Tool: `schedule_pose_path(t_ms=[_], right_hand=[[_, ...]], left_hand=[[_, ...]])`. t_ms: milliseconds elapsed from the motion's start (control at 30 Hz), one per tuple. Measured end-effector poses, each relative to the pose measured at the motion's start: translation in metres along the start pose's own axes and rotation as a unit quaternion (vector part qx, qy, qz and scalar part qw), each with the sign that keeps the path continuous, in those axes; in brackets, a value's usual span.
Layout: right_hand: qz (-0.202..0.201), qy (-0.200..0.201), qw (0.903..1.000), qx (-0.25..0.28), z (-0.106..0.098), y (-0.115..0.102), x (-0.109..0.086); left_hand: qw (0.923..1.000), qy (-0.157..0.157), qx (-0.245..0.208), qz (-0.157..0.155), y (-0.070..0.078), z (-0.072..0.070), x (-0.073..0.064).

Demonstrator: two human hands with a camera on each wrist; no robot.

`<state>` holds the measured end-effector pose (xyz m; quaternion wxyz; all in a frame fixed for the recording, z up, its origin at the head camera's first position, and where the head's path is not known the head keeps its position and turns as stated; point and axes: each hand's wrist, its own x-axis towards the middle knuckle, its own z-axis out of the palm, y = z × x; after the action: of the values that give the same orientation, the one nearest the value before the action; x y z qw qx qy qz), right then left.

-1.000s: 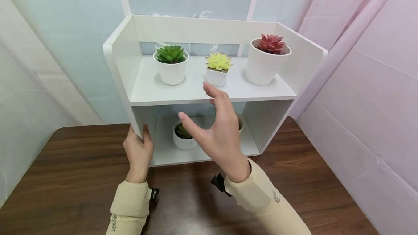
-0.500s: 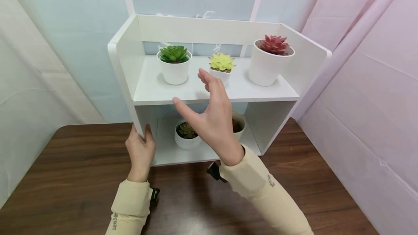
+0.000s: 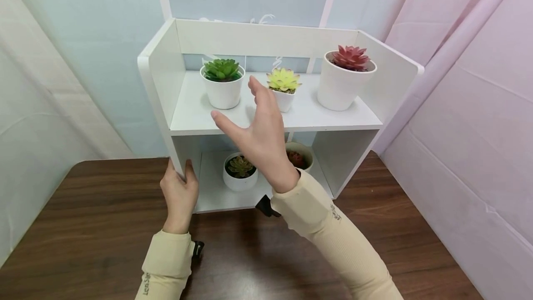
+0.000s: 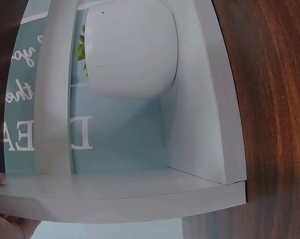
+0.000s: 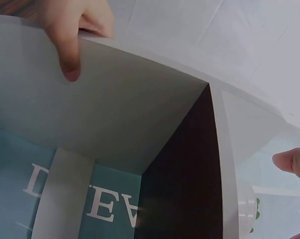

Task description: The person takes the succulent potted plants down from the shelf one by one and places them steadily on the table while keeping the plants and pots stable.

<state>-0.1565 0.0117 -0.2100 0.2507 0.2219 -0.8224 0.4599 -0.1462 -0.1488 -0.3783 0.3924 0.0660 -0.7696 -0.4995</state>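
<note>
My left hand (image 3: 180, 196) grips the left side panel of a white two-tier shelf (image 3: 266, 37), thumb inside and fingers outside. In front of the upper tier my right hand (image 3: 263, 138) hangs with thumb and fingers spread, holding nothing. Nearest it are a green succulent (image 3: 222, 84) in a white round pot and a yellow-green succulent (image 3: 284, 82) in a small white pot, partly hidden by the hand. Right of them stands a red succulent (image 3: 346, 78) in a bigger white pot. In the right wrist view, the right thumb (image 5: 295, 163) shows near the green plant's pot (image 5: 247, 206).
On the lower tier sit a dark green succulent (image 3: 240, 175) in a white bowl-like pot and a cream pot (image 3: 308, 154) with a reddish plant, partly behind my right arm. The shelf stands on a brown wooden table (image 3: 104, 226). Pale curtains (image 3: 470, 119) hang around it.
My right hand has moved up and left, from before the yellow-green plant toward the green one, uncovering more of the lower pots. My left hand keeps its grip on the panel.
</note>
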Motion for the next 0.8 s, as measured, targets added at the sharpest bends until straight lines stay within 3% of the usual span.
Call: schedule_pose_path(t_ms=[533, 800], right_hand=[[0.064, -0.033, 0.9972, 0.017, 0.009, -0.004, 0.018], [0.093, -0.056, 0.9940, -0.006, 0.011, -0.007, 0.029]], left_hand=[[1.0000, 0.000, -0.001, 0.003, -0.001, -0.001, 0.001], [0.9999, 0.003, -0.001, 0.010, -0.002, 0.000, 0.000]])
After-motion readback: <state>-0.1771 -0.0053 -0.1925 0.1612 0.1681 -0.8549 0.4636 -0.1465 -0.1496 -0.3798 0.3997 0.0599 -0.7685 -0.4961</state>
